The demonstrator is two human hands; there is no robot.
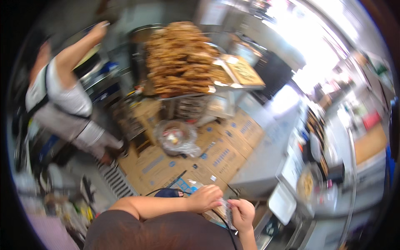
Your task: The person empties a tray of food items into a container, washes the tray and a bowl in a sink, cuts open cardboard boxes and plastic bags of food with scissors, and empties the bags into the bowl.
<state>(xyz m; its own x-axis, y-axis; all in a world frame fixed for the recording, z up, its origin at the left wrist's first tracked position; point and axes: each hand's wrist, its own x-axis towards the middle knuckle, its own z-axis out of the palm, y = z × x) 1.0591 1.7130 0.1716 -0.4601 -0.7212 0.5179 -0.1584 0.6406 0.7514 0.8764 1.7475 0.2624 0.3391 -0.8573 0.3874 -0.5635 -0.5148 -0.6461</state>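
Observation:
Close in front of my body, my left hand (206, 198) has its fingers curled in a pinch. My right hand (242, 213) is likewise pinched, slightly lower and to the right. Between them is a thin, clear plastic piece (226, 208), crinkled like film or a small bag; blur hides its exact kind. Both hands appear to grip it by its edges. A black cable (223, 220) runs down past my left hand, in front of my dark top.
Flattened cardboard (223, 160) covers the floor, where a plastic-lined bin (175, 139) stands. Beyond rises a tall stack of browned food pieces (179, 60). A steel counter (266, 154) lies right, with a white tray (282, 204) beside it. A co-worker (62, 96) reaches out at left.

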